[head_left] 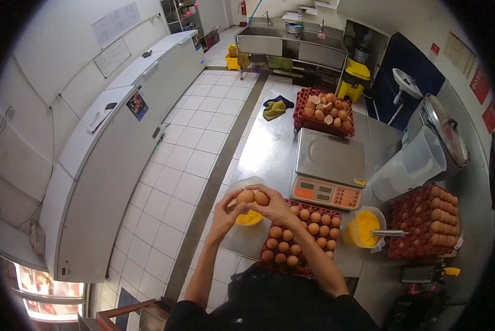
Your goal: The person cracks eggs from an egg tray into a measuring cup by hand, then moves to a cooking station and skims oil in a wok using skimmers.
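My left hand (227, 213) is closed around a brown egg (245, 197). A second brown egg (262, 198) is in my right hand (276, 208), side by side with the first and seemingly touching it. Both shells look whole from above. Directly beneath is a clear bowl (247, 182) with yellow egg in it, partly hidden by my hands. A red tray (265, 266) full of brown eggs lies under my right forearm.
Beyond the tray stands an orange-fronted scale (329, 190), with a crate of broken eggshells (324, 114) behind it. To the right are a jug of beaten egg (349, 234) with a metal-handled tool (389, 233), stacked egg trays (418, 223) and a tilted plastic bucket (410, 165).
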Available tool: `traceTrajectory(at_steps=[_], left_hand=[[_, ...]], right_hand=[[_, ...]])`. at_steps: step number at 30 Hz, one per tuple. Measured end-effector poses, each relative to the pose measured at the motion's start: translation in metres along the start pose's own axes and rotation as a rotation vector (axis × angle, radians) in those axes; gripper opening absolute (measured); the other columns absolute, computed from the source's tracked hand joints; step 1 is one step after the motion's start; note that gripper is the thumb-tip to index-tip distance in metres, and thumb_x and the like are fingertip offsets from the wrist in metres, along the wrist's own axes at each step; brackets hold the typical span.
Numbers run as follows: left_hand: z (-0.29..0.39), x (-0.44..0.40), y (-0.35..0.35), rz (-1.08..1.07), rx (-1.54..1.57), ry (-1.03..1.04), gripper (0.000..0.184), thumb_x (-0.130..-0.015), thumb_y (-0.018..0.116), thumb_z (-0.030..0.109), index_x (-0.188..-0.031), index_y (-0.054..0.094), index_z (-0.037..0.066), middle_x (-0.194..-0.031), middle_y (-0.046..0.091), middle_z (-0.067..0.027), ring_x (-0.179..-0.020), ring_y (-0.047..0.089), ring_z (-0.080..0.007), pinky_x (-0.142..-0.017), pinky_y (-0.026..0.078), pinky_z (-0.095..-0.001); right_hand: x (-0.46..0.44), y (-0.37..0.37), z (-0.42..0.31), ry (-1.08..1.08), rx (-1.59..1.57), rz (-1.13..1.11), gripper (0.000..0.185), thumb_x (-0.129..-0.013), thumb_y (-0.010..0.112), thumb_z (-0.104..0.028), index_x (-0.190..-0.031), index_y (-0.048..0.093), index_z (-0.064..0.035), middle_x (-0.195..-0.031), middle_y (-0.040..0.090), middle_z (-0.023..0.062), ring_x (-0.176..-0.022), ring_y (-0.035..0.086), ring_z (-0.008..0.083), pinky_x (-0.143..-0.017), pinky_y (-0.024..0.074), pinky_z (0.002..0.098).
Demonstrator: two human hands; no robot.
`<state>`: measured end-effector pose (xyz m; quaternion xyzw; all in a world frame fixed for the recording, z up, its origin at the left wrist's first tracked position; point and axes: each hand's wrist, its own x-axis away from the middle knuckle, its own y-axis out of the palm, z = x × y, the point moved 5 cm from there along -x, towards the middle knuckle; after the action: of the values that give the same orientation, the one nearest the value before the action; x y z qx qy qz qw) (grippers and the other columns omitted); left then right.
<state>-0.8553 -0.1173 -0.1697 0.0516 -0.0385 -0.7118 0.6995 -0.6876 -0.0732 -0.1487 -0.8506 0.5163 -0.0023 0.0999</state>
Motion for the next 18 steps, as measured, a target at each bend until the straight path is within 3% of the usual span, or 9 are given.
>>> traceTrajectory(at_steps=[8,10,11,13,17,18], left_hand=[[0.010,-0.020,-0.019,-0.108,-0.187,0.015,0.046,-0.091,0.075,0.009,-0.134,0.061,0.001,-0.125,0.066,-0.0131,-0.095,0.071,-0.0176,-0.084,0.058,-0.0280],[0.019,-0.024,-0.024,-0.133,-0.224,0.025,0.044,-0.090,0.075,0.008,-0.132,0.063,0.003,-0.125,0.066,-0.0123,-0.095,0.071,-0.0173,-0.085,0.058,-0.0278],[0.027,-0.025,-0.025,-0.163,-0.301,0.098,0.044,-0.090,0.075,0.006,-0.132,0.062,0.002,-0.127,0.065,-0.0120,-0.103,0.069,-0.0188,-0.089,0.058,-0.0300],[0.045,-0.025,-0.021,-0.197,-0.397,0.230,0.044,-0.088,0.072,-0.002,-0.131,0.064,0.002,-0.131,0.063,-0.0112,-0.113,0.065,-0.0191,-0.094,0.057,-0.0314],[0.073,-0.017,-0.006,-0.204,-0.576,0.289,0.045,-0.084,0.069,-0.009,-0.127,0.067,0.004,-0.131,0.060,-0.0124,-0.113,0.065,-0.0209,-0.093,0.058,-0.0311],[0.070,-0.016,-0.002,-0.190,-0.596,0.349,0.041,-0.083,0.070,-0.009,-0.122,0.069,0.003,-0.131,0.058,-0.0145,-0.107,0.067,-0.0238,-0.088,0.060,-0.0304]], right_hand=[[-0.013,0.000,0.010,0.011,0.018,-0.010,0.044,-0.086,0.075,-0.012,-0.128,0.063,-0.0071,-0.120,0.069,0.0104,-0.112,0.066,0.0191,-0.096,0.0549,0.0325],[-0.015,0.001,0.002,-0.186,-0.030,0.009,0.044,-0.087,0.071,-0.006,-0.130,0.062,-0.0092,-0.121,0.068,0.0094,-0.111,0.067,0.0210,-0.094,0.0568,0.0340],[-0.016,0.000,0.003,-0.180,-0.030,0.011,0.044,-0.087,0.071,-0.006,-0.130,0.062,-0.0092,-0.121,0.068,0.0094,-0.111,0.067,0.0210,-0.094,0.0568,0.0340],[-0.010,-0.001,-0.019,-0.390,0.292,0.098,0.048,-0.086,0.068,-0.002,-0.133,0.061,-0.0124,-0.117,0.066,0.0102,-0.107,0.068,0.0249,-0.093,0.0574,0.0354],[0.004,-0.003,-0.025,-0.295,0.307,0.111,0.051,-0.085,0.069,-0.002,-0.134,0.060,-0.0150,-0.106,0.064,0.0127,-0.098,0.068,0.0289,-0.091,0.0564,0.0376],[0.012,-0.006,-0.023,-0.252,0.315,0.140,0.051,-0.085,0.069,-0.002,-0.134,0.060,-0.0150,-0.106,0.064,0.0127,-0.098,0.068,0.0289,-0.091,0.0564,0.0376]])
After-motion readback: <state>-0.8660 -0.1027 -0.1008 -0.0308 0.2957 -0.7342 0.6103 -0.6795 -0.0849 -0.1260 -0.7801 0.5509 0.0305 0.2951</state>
